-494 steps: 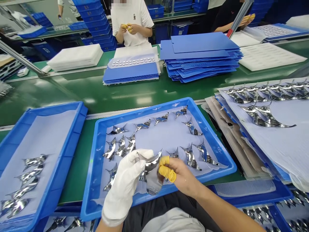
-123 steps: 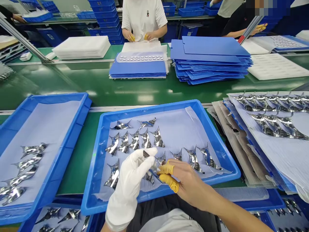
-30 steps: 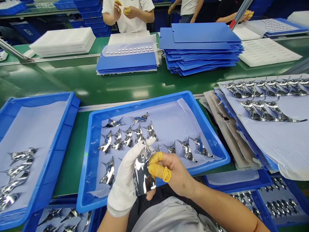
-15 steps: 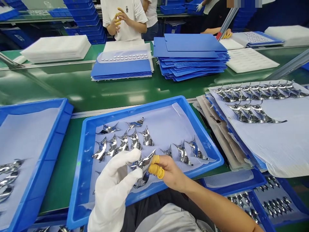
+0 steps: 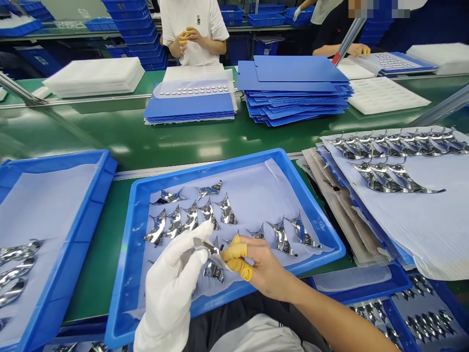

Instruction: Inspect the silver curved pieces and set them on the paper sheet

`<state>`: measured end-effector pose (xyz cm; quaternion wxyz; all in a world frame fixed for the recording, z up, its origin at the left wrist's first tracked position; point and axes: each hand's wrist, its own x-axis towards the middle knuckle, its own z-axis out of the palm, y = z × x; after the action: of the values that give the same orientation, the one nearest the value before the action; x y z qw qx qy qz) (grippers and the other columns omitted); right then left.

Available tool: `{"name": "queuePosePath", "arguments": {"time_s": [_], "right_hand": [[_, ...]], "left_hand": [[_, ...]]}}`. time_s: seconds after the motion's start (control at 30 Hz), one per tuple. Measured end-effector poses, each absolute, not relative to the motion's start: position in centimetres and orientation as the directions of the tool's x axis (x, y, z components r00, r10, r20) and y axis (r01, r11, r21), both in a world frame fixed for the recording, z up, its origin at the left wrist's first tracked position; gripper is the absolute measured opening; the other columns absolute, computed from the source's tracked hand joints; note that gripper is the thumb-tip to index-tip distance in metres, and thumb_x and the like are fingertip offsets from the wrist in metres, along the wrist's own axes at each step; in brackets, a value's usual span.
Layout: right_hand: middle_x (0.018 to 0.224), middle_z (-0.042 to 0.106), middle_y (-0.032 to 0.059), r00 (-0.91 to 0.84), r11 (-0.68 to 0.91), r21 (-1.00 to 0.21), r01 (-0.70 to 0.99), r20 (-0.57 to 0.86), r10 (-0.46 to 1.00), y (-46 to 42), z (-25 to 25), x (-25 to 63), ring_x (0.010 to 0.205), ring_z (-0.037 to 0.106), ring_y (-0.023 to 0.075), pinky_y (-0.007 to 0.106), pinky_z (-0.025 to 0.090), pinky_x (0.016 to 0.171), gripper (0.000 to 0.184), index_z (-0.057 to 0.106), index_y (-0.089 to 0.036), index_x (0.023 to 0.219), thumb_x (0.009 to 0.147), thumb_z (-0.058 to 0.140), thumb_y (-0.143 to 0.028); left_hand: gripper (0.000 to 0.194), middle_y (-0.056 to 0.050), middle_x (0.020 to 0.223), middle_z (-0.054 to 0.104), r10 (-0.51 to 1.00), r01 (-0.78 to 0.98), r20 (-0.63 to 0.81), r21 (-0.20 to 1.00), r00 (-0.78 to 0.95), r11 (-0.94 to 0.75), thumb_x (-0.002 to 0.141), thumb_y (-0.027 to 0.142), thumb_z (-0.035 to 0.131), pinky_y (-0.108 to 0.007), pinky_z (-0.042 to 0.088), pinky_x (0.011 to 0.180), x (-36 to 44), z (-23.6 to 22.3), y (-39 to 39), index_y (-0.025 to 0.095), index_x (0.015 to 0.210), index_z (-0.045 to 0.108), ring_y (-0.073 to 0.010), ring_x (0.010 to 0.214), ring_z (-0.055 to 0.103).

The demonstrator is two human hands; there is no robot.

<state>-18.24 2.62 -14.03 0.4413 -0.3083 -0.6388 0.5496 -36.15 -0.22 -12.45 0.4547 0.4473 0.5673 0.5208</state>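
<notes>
My left hand (image 5: 172, 288), in a white glove, and my right hand (image 5: 262, 266), with yellow finger cots, pinch one shiny chrome curved part (image 5: 205, 247) between them, over the near side of the middle blue tray (image 5: 139, 195). Several more chrome parts (image 5: 190, 217) lie in rows on the pale liner of that tray, with three more (image 5: 282, 233) to the right of my fingers.
A second blue tray (image 5: 88, 210) with chrome parts sits at the left. Stacked liners with rows of chrome parts (image 5: 395, 146) lie at the right. Across the green conveyor (image 5: 110, 132) stand blue sheets (image 5: 296, 88), white foam pads (image 5: 95, 76) and other people.
The chrome part, held up upright a second ago, has come down flatter between my fingertips. My left hand has dropped lower, nearer the tray's front.
</notes>
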Motion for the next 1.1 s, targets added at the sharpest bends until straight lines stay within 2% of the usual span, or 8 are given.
{"name": "queuePosePath", "arguments": {"time_s": [0.23, 0.37, 0.43, 0.53, 0.6, 0.7, 0.87, 1.1], "right_hand": [[0.077, 0.065, 0.0037, -0.458, 0.336, -0.939, 0.075, 0.267, 0.848, 2.2, -13.1, -18.5, 0.067, 0.052, 0.0127, 0.024, 0.042, 0.063, 0.018, 0.07, -0.017, 0.094, 0.098, 0.055, -0.026], [0.081, 0.069, 0.0041, -0.568, 0.288, -0.941, 0.181, 0.139, 0.811, 3.5, -13.8, -17.9, 0.067, 0.056, 0.0118, 0.023, 0.044, 0.063, 0.018, 0.069, -0.015, 0.093, 0.096, 0.056, -0.028], [0.08, 0.069, 0.0032, -0.561, 0.236, -0.906, 0.351, -0.002, 0.828, 5.2, -14.4, -17.1, 0.068, 0.059, 0.0116, 0.021, 0.045, 0.062, 0.022, 0.068, -0.015, 0.092, 0.097, 0.053, -0.03], [0.08, 0.071, 0.0036, -0.382, 0.154, -0.63, 0.761, -0.243, 0.892, 9.0, -15.5, -16.0, 0.07, 0.063, 0.013, 0.021, 0.044, 0.063, 0.021, 0.066, -0.015, 0.093, 0.099, 0.048, -0.026], [0.085, 0.073, 0.0092, -0.243, 0.101, -0.419, 0.902, -0.299, 0.923, 11.5, -16.4, -15.8, 0.077, 0.067, 0.0179, 0.025, 0.045, 0.067, 0.02, 0.066, -0.013, 0.098, 0.096, 0.047, -0.019], [0.097, 0.071, 0.0182, -0.137, 0.047, -0.272, 0.961, -0.322, 0.937, 14.2, -17.6, -16.6, 0.092, 0.068, 0.0254, 0.033, 0.047, 0.077, 0.023, 0.065, -0.008, 0.107, 0.096, 0.047, -0.018], [0.112, 0.066, 0.0095, -0.11, 0.064, -0.128, 0.99, -0.386, 0.916, 16.0, -19.0, -18.8, 0.1, 0.065, 0.0213, 0.042, 0.052, 0.09, 0.031, 0.063, -0.012, 0.113, 0.096, 0.058, -0.038], [0.113, 0.067, 0.0115, -0.231, 0.184, -0.176, 0.967, -0.296, 0.927, 17.8, -18.6, -21.7, 0.106, 0.064, 0.0235, 0.046, 0.05, 0.095, 0.029, 0.062, -0.011, 0.116, 0.099, 0.052, -0.033]], "left_hand": [[0.035, 0.001, 0.132, 0.065, 0.983, 0.076, -0.122, 0.988, -0.135, 0.133, 0.092, 0.031, 0.063, -0.03, 0.05, 0.097, -36.9, -12.7, 0.3, 0.032, 0.127, 0.065, -0.0214, 0.117, 0.06], [0.032, -0.001, 0.132, 0.064, 0.991, 0.221, -0.12, 0.966, -0.058, 0.13, 0.095, 0.036, 0.057, -0.033, 0.045, 0.105, -37.8, -12.5, 1.3, 0.028, 0.125, 0.065, -0.0214, 0.118, 0.06], [0.033, -0.001, 0.132, 0.064, 0.986, 0.264, -0.114, 0.954, -0.121, 0.142, 0.095, 0.04, 0.056, -0.035, 0.043, 0.108, -38.5, -12.6, 1.6, 0.027, 0.124, 0.065, -0.0221, 0.119, 0.059], [0.038, 0.0, 0.128, 0.066, 0.957, 0.261, -0.178, 0.936, -0.227, 0.236, 0.092, 0.045, 0.058, -0.035, 0.045, 0.105, -39.7, -12.7, 1.6, 0.028, 0.125, 0.064, -0.0217, 0.109, 0.063], [0.04, -0.001, 0.128, 0.066, 0.945, 0.234, -0.223, 0.931, -0.24, 0.279, 0.091, 0.047, 0.059, -0.035, 0.046, 0.103, -40.3, -12.8, 1.3, 0.028, 0.127, 0.064, -0.0217, 0.105, 0.064], [0.045, -0.005, 0.13, 0.065, 0.945, 0.18, -0.246, 0.941, -0.214, 0.286, 0.089, 0.05, 0.061, -0.037, 0.048, 0.1, -40.4, -13.0, 1.0, 0.024, 0.125, 0.064, -0.0234, 0.103, 0.066], [0.047, -0.009, 0.13, 0.066, 0.935, 0.137, -0.322, 0.93, -0.149, 0.342, 0.085, 0.052, 0.064, -0.043, 0.045, 0.106, -39.3, -14.5, 0.7, 0.021, 0.121, 0.067, -0.0269, 0.11, 0.065], [0.037, -0.006, 0.125, 0.069, 0.963, 0.187, -0.266, 0.945, -0.032, 0.267, 0.089, 0.048, 0.061, -0.04, 0.046, 0.106, -38.6, -15.9, 0.0, 0.025, 0.116, 0.071, -0.0257, 0.118, 0.062]]}}
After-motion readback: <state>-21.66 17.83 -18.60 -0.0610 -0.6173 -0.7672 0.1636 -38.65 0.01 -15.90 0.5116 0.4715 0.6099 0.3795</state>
